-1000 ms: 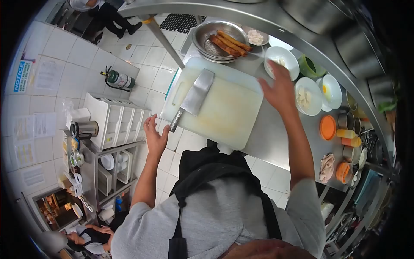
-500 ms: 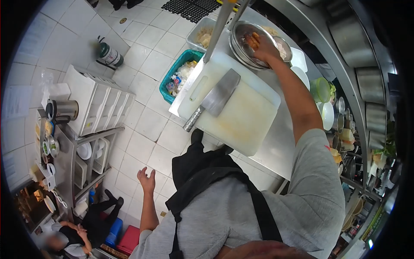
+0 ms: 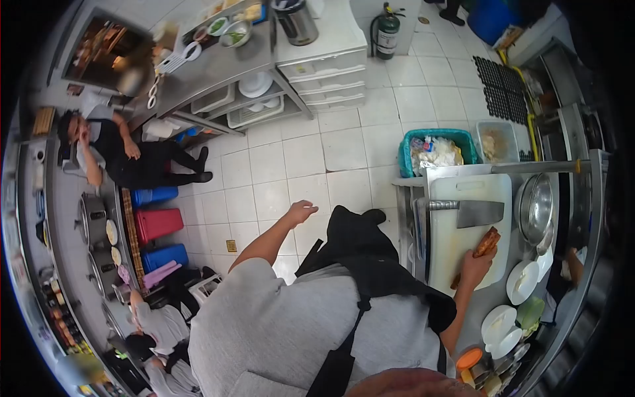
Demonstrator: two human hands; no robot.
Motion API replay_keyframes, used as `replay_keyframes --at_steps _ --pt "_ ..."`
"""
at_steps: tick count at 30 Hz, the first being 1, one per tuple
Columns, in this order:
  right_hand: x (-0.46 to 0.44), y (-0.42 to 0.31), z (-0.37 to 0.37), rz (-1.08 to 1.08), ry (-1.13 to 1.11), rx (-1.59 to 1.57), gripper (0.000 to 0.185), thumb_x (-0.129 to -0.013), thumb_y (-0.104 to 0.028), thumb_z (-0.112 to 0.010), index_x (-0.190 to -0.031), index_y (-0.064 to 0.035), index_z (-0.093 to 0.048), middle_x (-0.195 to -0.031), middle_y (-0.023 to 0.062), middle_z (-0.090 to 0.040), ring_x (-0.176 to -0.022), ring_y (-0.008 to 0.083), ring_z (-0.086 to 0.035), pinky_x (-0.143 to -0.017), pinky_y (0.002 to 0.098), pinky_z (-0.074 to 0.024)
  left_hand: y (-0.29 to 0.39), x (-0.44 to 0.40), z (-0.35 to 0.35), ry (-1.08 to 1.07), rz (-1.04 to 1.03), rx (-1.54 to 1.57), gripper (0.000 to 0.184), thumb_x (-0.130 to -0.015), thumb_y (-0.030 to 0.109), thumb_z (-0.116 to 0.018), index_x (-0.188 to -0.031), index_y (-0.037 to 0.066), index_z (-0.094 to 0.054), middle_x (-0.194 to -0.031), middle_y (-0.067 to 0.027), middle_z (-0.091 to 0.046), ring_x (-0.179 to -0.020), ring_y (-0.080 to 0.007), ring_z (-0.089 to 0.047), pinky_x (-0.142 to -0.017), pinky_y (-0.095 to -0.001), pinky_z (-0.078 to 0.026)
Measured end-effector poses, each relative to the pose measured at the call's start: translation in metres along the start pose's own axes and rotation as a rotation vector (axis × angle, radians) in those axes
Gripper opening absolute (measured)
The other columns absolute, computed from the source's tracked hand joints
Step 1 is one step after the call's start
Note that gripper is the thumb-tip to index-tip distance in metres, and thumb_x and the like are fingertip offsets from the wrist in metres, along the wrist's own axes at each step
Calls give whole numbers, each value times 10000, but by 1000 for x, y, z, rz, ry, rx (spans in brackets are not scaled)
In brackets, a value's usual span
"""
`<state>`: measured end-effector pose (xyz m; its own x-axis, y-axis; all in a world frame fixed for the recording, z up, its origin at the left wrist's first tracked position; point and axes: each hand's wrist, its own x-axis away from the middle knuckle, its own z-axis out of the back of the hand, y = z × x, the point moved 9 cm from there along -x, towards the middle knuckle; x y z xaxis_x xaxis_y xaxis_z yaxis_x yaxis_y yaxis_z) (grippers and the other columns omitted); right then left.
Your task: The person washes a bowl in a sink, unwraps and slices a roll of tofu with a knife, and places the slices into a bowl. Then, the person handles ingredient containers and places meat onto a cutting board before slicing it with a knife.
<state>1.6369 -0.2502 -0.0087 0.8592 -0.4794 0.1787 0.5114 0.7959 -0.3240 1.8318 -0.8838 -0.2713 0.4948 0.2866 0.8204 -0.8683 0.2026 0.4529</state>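
My right hand (image 3: 475, 268) is closed around browned meat (image 3: 488, 242) over the white cutting board (image 3: 447, 246). One end of the meat sticks out past my fingers, and another brown bit shows on the near side of the hand. A cleaver (image 3: 481, 213) lies across the far part of the board, its metal handle toward the left. To the right of the board stand stacked steel bowls (image 3: 539, 210). Away from the table, my left hand (image 3: 303, 212) hangs over the floor with its fingers loosely stretched and nothing in them.
A teal bin of waste (image 3: 405, 159) and a clear tub (image 3: 514, 142) stand beyond the board. White bowls (image 3: 522, 281) line the table's right side. To the left, one person (image 3: 126, 149) leans by a steel counter (image 3: 198, 79); others (image 3: 165, 324) work near pots (image 3: 94, 218).
My right hand has come out of the steel bowl and now holds browned meat over the board. My view has swung left, bringing the left side of the kitchen into sight.
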Motion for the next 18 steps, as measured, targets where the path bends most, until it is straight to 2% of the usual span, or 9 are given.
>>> replay_keyframes --at_steps 2,6,9,10,12,14,15,17,18 --pt "12 -4 6 13 -10 120 998 -834 -376 -773 -1626 -32 -273 -1468 371 -479 -1378 517 -479 -1125 538 -434 22 29 16 6 -68 36 652 -886 480 -776 -1338 21 -675 -1297 -210 -690 -1160 -311 -674 -956 -409 -559" --pt "15 3 27 136 78 51 1073 -821 -494 -814 -1627 -20 -287 -1500 364 -456 -1418 491 -443 -1173 512 -399 18 76 60 84 -202 -11 641 -902 494 -761 -1340 35 -672 -1317 -198 -670 -1171 -295 -646 -950 -423 -548" --pt "33 -13 56 240 -154 -109 806 -914 -437 -756 -1522 13 -478 -1463 275 -546 -1335 423 -561 -1121 457 -461 -23 100 103 98 -109 29 632 -904 511 -756 -1311 33 -677 -1277 -180 -670 -1161 -302 -631 -949 -475 -543" --pt "51 -20 72 252 -166 -117 806 -914 -437 -756 -1522 13 -478 -1463 275 -546 -1335 423 -561 -1121 457 -461 -50 104 113 49 -30 108 618 -909 513 -751 -1291 32 -680 -1247 -172 -672 -1149 -316 -628 -944 -507 -542" --pt "100 -41 65 143 -694 -1069 580 -965 -318 -709 -1433 3 -585 -1429 210 -603 -1290 322 -615 -1051 373 -505 -99 104 148 174 48 191 598 -912 503 -742 -1264 23 -683 -1184 -168 -679 -1079 -330 -645 -896 -527 -557" --pt "122 -42 37 224 -757 -1093 514 -971 -263 -698 -1406 -5 -609 -1416 190 -619 -1272 281 -625 -1027 340 -508 -146 85 189 279 116 285 579 -916 494 -734 -1237 14 -685 -1122 -164 -687 -1010 -345 -661 -847 -546 -571" --pt "134 -52 25 294 -823 -1105 451 -976 -207 -687 -1379 -12 -634 -1402 170 -635 -1255 240 -634 -1003 306 -510 -168 70 211 284 153 155 591 -910 474 -736 -1219 -26 -675 -1101 -186 -697 -976 -372 -677 -798 -565 -575" --pt "176 -93 11 578 -557 -642 416 -964 -152 -706 -1361 -36 -657 -1347 145 -671 -1191 197 -652 -961 297 -522 -176 59 244 409 174 -20 664 -849 440 -780 -1140 -143 -652 -1110 -260 -719 -981 -419 -717 -766 -577 -592" --pt "191 -106 -3 741 -415 -393 417 -959 -136 -714 -1362 -44 -657 -1324 135 -684 -1168 179 -657 -943 287 -525 -182 30 265 420 155 -149 740 -808 417 -811 -1204 -174 -605 -1172 -308 -709 -1059 -418 -724 -835 -505 -613"
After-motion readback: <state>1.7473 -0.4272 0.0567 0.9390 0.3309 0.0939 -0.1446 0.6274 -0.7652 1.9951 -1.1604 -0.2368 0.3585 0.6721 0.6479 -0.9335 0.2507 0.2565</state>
